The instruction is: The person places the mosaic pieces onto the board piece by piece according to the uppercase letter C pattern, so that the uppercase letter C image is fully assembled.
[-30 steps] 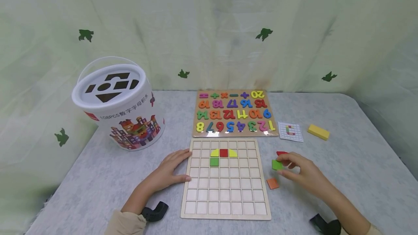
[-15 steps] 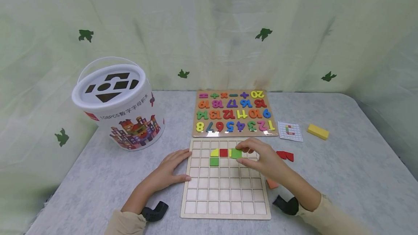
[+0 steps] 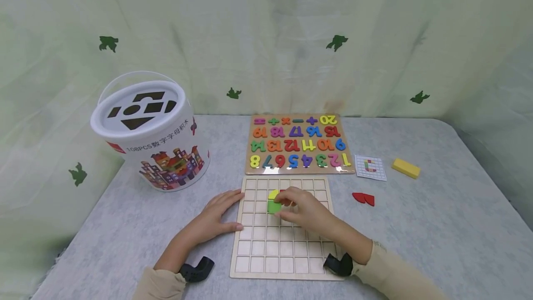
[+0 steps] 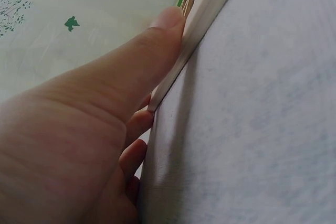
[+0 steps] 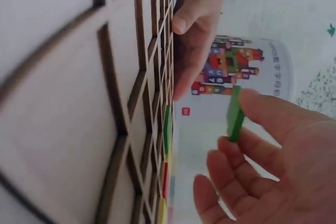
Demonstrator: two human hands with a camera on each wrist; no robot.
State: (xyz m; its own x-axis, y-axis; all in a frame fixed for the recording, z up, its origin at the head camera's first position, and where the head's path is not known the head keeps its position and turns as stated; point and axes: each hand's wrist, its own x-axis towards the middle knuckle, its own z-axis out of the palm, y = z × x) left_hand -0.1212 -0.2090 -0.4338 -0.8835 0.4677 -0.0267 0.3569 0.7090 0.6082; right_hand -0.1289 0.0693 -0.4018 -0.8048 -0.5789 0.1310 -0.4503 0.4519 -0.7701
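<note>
I am watching the right hand working farther left than half a second ago: it is no longer hovering at the right-hand yellow piece but is holding the green tile near the placed green square. I am judging that the carry is nearing its end, with the tile not yet seated (the right wrist view is showing it apart from the grid). Thumb and fingers are pinching it narrowly. The left hand is resting with thumb and fingers spread, touching the left edge of the grid board, probably steadying it. The far edge is lying just beside the number puzzle, so room there is looking tight; nearward, squares are showing plain wood, while the right forearm is crossing the right edge
</note>
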